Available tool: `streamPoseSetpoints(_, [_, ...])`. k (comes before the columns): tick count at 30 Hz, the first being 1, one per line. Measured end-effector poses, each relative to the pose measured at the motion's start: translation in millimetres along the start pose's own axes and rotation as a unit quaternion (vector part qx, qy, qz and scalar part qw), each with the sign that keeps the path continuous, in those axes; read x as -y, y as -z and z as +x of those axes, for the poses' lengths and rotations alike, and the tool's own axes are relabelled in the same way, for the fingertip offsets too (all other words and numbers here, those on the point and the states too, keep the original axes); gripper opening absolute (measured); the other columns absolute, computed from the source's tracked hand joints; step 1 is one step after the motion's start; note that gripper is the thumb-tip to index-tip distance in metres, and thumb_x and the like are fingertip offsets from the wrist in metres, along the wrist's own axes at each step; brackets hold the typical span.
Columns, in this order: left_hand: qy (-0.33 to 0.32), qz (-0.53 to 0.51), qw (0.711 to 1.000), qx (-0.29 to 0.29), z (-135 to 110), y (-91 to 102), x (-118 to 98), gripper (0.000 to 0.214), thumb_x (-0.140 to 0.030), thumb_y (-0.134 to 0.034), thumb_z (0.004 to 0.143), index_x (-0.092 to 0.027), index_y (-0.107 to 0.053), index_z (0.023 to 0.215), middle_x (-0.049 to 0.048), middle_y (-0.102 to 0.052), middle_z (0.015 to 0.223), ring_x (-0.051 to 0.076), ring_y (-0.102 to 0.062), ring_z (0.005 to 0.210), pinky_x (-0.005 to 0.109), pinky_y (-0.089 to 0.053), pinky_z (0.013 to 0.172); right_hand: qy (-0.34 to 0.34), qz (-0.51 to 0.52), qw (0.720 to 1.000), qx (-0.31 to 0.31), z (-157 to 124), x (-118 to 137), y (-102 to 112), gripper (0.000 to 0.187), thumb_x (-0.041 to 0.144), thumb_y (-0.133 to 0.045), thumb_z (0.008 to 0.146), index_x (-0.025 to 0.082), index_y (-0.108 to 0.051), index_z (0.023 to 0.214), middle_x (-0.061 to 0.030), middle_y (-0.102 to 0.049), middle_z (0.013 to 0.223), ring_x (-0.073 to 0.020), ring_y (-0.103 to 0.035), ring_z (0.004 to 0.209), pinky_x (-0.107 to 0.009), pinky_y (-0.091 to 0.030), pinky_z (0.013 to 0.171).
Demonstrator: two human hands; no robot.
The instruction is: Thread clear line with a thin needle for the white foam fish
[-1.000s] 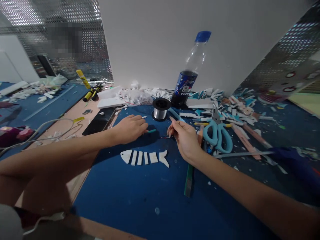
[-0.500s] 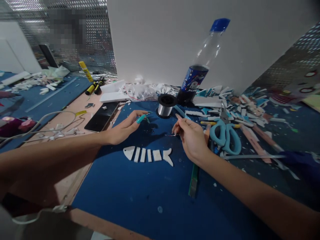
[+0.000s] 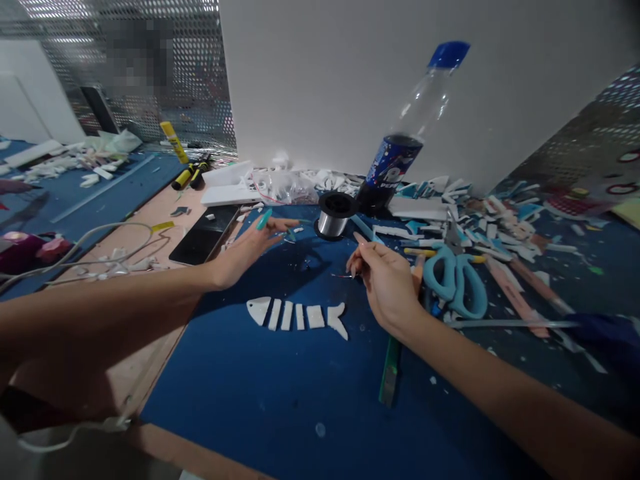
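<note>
My left hand (image 3: 244, 247) hovers over the far left part of the blue mat (image 3: 240, 413), holding nothing, its turquoise-nailed fingers spread. My right hand (image 3: 387, 283) is closed in a pinch on a thin, shiny, wire-like piece (image 3: 341, 275) that sticks out to the left; its exact kind is too small to tell. Between and below the hands lies a row of white foam pieces (image 3: 287, 315) laid out as a fish, head at left and tail at right. A spool of silver wire (image 3: 332, 223) stands just beyond the hands.
Light blue scissors (image 3: 453, 283) and a green-handled tool (image 3: 389, 377) lie by my right hand. A Pepsi bottle (image 3: 393, 160) leans behind the spool amid foam scraps (image 3: 515, 223). At left are a black phone (image 3: 204, 235), a cable (image 3: 100, 227) and a glue stick (image 3: 174, 141).
My left hand has opened, its fingers spreading and lifting slightly left. The right hand keeps its pinch nearly in place. The whole view has shifted a little.
</note>
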State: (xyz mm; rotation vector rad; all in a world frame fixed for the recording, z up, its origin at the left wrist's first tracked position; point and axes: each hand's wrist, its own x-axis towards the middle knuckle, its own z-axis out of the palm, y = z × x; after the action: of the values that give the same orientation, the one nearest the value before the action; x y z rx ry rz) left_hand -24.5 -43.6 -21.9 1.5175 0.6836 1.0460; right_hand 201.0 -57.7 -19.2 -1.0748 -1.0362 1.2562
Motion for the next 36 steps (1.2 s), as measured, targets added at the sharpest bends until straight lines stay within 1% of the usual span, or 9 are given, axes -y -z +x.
streamPoseSetpoints(5, [0.050,-0.040,0.997,0.034,-0.7,-15.3,10.2,0.030,-0.051,-0.033,0.089,-0.026,-0.047,0.096,0.0007,-0.045,0.132,0.020,-0.024,0.137,0.048,-0.011,0.114,0.001,-0.012,1.000,0.000,-0.7,1.1,0.0,0.035,0.035,-0.062,0.077,0.020,-0.050,0.047,0.0013,-0.049,0.051,-0.0100,-0.046,0.052,-0.027,-0.045,0.058])
streamPoseSetpoints(9, [0.051,-0.043,0.995,0.070,12.9,-32.8,9.4,0.028,-0.036,-0.016,0.095,-0.023,-0.040,0.096,0.0072,-0.041,0.136,0.016,-0.029,0.135,0.046,-0.020,0.113,0.008,-0.020,1.000,0.005,-0.3,1.9,0.3,0.036,0.031,-0.060,0.079,0.020,-0.049,0.046,0.0013,-0.049,0.051,-0.0104,-0.047,0.054,-0.031,-0.047,0.073])
streamPoseSetpoints(13, [-0.062,0.116,0.991,0.032,14.3,-24.7,-6.2,0.022,-0.026,-0.016,0.095,-0.021,-0.037,0.101,0.0116,-0.040,0.132,0.016,-0.039,0.126,0.039,-0.035,0.105,0.006,-0.017,1.000,0.004,0.2,0.6,1.1,0.036,0.032,-0.061,0.078,0.021,-0.048,0.046,0.0015,-0.048,0.051,-0.0108,-0.048,0.054,-0.031,-0.047,0.073])
streamPoseSetpoints(16, [-0.166,0.394,0.903,-0.039,8.2,-6.8,-17.6,0.012,-0.024,-0.034,0.092,-0.018,-0.040,0.101,0.0118,-0.048,0.107,0.018,-0.048,0.099,0.035,-0.044,0.085,-0.001,-0.017,1.000,0.007,0.0,0.7,1.2,0.036,0.032,-0.061,0.078,0.021,-0.049,0.047,0.0009,-0.048,0.051,-0.0117,-0.049,0.055,-0.030,-0.047,0.066])
streamPoseSetpoints(20, [-0.184,0.669,0.712,0.110,4.5,3.4,-19.9,0.014,-0.022,-0.036,0.091,-0.016,-0.046,0.082,0.0079,-0.053,0.083,0.018,-0.044,0.078,0.033,-0.038,0.070,0.000,-0.016,1.000,0.012,-0.5,1.8,1.1,0.036,0.029,-0.058,0.081,0.020,-0.049,0.046,0.0011,-0.048,0.052,-0.0107,-0.050,0.056,-0.029,-0.047,0.069])
streamPoseSetpoints(24, [-0.152,0.738,0.627,0.197,9.2,-6.2,-13.3,0.018,-0.026,-0.039,0.091,-0.015,-0.051,0.083,0.0067,-0.057,0.080,0.020,-0.047,0.077,0.031,-0.033,0.064,0.003,-0.017,1.000,0.012,-0.3,1.3,1.5,0.036,0.030,-0.058,0.081,0.020,-0.050,0.047,0.0009,-0.048,0.052,-0.0107,-0.050,0.056,-0.028,-0.047,0.065])
streamPoseSetpoints(32, [-0.103,0.770,0.596,0.205,7.6,-15.2,-15.7,0.008,-0.010,-0.047,0.081,-0.015,-0.053,0.084,0.0066,-0.060,0.075,0.022,-0.050,0.076,0.030,-0.028,0.059,0.010,-0.026,0.999,0.033,-3.6,4.6,0.4,0.035,0.035,-0.060,0.080,0.019,-0.052,0.050,0.0009,-0.052,0.053,-0.0102,-0.050,0.052,-0.029,-0.047,0.059])
streamPoseSetpoints(34, [-0.105,0.760,0.605,0.213,7.8,-14.5,-18.9,0.009,-0.009,-0.045,0.082,-0.015,-0.052,0.082,0.0064,-0.059,0.072,0.020,-0.049,0.074,0.030,-0.028,0.059,0.009,-0.028,0.999,0.041,-4.9,6.6,-0.4,0.033,0.037,-0.061,0.079,0.019,-0.054,0.053,0.0012,-0.053,0.052,-0.0102,-0.050,0.049,-0.028,-0.046,0.057])
streamPoseSetpoints(36, [-0.101,0.734,0.645,0.189,11.1,-15.2,-22.6,0.013,-0.012,-0.041,0.085,-0.015,-0.051,0.078,0.0059,-0.055,0.068,0.018,-0.048,0.070,0.029,-0.029,0.059,0.010,-0.030,0.998,0.048,-5.8,8.2,-0.8,0.032,0.038,-0.062,0.078,0.019,-0.055,0.054,0.0015,-0.053,0.051,-0.0104,-0.051,0.049,-0.027,-0.046,0.055])
